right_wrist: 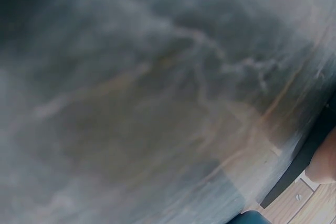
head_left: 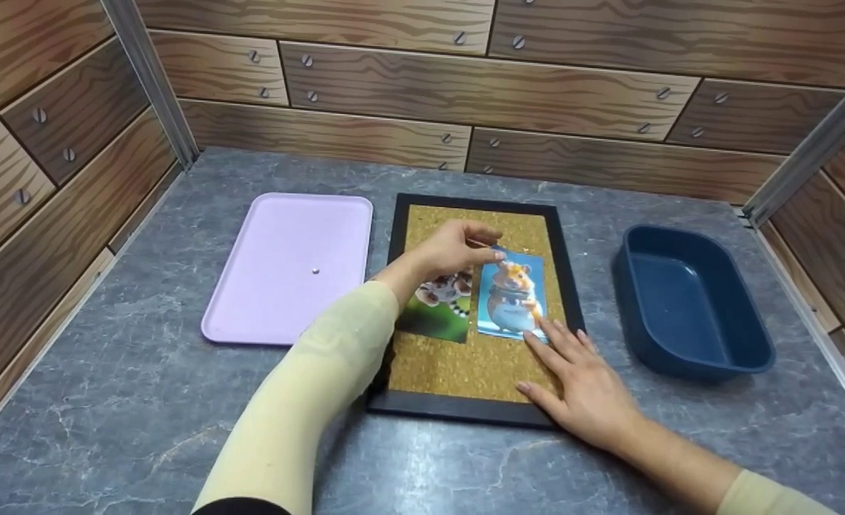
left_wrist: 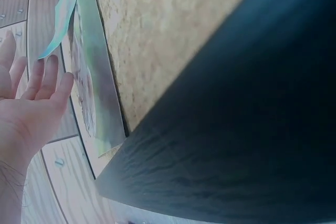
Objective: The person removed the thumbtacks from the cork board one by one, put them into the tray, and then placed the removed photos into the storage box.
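Note:
A printed picture of a hamster (head_left: pixel 514 297) lies on the right side of a black-framed cork board (head_left: pixel 436 372). My left hand (head_left: pixel 451 250) reaches across the board and pinches the picture's upper left corner, the thumb over it. In the left wrist view, that bent picture (left_wrist: pixel 64 14) rises off the cork to the fingertips. With fingers stretched out, my right hand (head_left: pixel 583 390) rests on the board's lower right, fingertips on the picture's bottom edge. Beside it, a second picture (head_left: pixel 436 318), of a ring-tailed animal on green, is partly covered by my left hand.
On the left lies a shallow lilac tray (head_left: pixel 279 236) with one small silvery bead-like piece (head_left: pixel 315 271) on it. A deep dark blue bin (head_left: pixel 694 307) stands right of the board. Wood-patterned walls (head_left: pixel 393 79) enclose the grey marbled table (head_left: pixel 143 400).

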The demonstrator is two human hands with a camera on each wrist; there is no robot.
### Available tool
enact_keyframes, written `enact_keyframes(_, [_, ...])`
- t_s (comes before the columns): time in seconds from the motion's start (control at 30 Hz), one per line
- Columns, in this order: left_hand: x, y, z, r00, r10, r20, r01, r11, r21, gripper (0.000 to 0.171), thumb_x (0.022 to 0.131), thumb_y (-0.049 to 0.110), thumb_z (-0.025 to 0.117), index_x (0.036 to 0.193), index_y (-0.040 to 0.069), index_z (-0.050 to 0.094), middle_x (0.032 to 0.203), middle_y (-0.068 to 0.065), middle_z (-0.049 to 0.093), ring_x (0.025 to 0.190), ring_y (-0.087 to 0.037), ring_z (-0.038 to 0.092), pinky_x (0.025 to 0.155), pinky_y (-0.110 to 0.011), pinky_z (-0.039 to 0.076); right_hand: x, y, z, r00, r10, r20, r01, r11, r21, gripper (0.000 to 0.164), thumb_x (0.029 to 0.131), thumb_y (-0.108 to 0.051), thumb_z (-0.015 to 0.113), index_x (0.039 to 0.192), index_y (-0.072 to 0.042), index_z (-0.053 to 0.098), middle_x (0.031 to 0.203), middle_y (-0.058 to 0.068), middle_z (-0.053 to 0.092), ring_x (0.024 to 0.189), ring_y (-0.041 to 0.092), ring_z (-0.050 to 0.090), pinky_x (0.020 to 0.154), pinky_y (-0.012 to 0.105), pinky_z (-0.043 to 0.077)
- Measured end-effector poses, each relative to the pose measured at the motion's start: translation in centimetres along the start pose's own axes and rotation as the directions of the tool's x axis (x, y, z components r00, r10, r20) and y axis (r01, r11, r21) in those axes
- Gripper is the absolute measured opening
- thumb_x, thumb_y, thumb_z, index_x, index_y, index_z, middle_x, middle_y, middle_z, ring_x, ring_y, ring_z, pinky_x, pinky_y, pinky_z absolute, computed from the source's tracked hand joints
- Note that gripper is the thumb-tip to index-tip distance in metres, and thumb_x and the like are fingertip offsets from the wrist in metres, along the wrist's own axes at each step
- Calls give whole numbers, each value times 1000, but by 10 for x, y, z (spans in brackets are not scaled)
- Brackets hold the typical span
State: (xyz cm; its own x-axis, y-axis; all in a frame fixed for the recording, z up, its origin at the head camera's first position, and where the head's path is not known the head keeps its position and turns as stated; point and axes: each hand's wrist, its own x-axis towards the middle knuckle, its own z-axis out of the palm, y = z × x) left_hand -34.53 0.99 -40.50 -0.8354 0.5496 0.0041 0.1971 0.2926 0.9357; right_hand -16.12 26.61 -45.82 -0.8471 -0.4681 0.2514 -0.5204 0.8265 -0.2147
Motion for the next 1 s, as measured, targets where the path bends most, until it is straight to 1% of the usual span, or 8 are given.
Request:
enact_keyframes(0.17, [0, 1, 1, 1000, 9, 11, -8, 999, -32, 54, 103, 24, 74, 151, 3, 58, 149, -17, 60, 129, -28, 63, 102, -36, 55, 0, 0, 0, 1000, 5, 5, -5, 1000, 8, 71, 100, -53, 69, 156, -11, 55, 169, 13, 37, 154, 38, 36, 123, 61, 27])
enact_keyframes(0.33, [-1, 2, 3, 1000, 16, 16, -15, 996, -83, 53, 105, 21, 71, 152, 3, 57, 152, -20, 57, 131, -30, 61, 103, -41, 55, 0, 0, 0, 1000, 10, 10, -10, 1000, 15, 71, 101, -53, 68, 156, -11, 55, 169, 13, 37, 154, 38, 35, 123, 62, 27])
enact_keyframes(0.6, [-5, 5, 3, 999, -41, -8, 39, 980, -194, 48, 103, 18, 73, 149, 8, 61, 151, -17, 58, 120, -26, 67, 98, -45, 59, 1, 0, -1, 1000, 2, 10, -3, 1000, 7, 71, 101, -53, 68, 155, -10, 56, 169, 14, 37, 154, 38, 36, 123, 62, 28])
enact_keyframes(0.7, [-6, 7, 2, 999, -51, 5, 51, 980, -193, 49, 104, 19, 72, 150, 9, 60, 151, -15, 58, 118, -25, 68, 96, -45, 59, 1, -1, -1, 1000, -2, 6, 2, 1000, 5, 71, 100, -53, 69, 155, -10, 56, 169, 14, 37, 153, 39, 36, 123, 62, 28])
enact_keyframes(0.77, [-8, 7, 2, 998, -60, 17, 62, 980, -186, 49, 104, 20, 72, 151, 10, 60, 151, -14, 59, 114, -26, 68, 90, -47, 59, 1, -1, -1, 1000, -4, 3, 4, 1000, 5, 71, 100, -53, 69, 155, -10, 56, 169, 14, 38, 153, 39, 37, 123, 62, 28])
enact_keyframes(0.83, [-9, 7, 1, 998, -63, 28, 67, 982, -175, 49, 104, 21, 72, 150, 12, 61, 150, -13, 59, 112, -25, 69, 85, -45, 59, 1, -1, -1, 1000, -5, 1, 5, 1000, 5, 71, 100, -53, 69, 155, -10, 56, 169, 14, 37, 153, 39, 37, 123, 62, 28])
enact_keyframes(0.93, [-10, 7, 1, 997, -72, 41, 78, 981, -180, 47, 103, 22, 73, 149, 13, 63, 148, -12, 62, 102, -33, 69, 72, -46, 58, 1, 0, -1, 1000, -2, 2, 2, 1000, 6, 71, 100, -53, 69, 156, -11, 55, 169, 14, 37, 153, 39, 37, 123, 62, 27])
enact_keyframes(1.0, [-10, 7, 2, 997, -67, 47, 74, 981, -177, 47, 104, 22, 73, 149, 13, 63, 147, -12, 63, 102, -35, 69, 69, -44, 58, 1, 0, -1, 1000, -1, 3, 1, 1000, 5, 71, 101, -53, 69, 156, -11, 55, 169, 13, 36, 153, 39, 37, 123, 62, 27])
